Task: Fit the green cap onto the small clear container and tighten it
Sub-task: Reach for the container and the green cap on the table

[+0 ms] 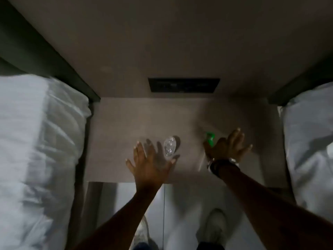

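Observation:
The small clear container (169, 146) stands on the brown bedside table (117, 123), near its middle. My left hand (150, 162) hovers just left of it and nearer to me, fingers spread, the thumb tip close beside its base, holding nothing. The green cap (210, 138) lies further right on the table. My right hand (229, 147) is spread open just right of the cap, palm down, and its thumb side covers part of the cap. A watch and a dark band sit on that wrist.
White pillows lie on beds on both sides, one pillow (41, 141) at left and one pillow (310, 138) at right. A dark switch panel (183, 87) is set in the wall behind the table. My white shoes (215, 230) stand on the pale floor below.

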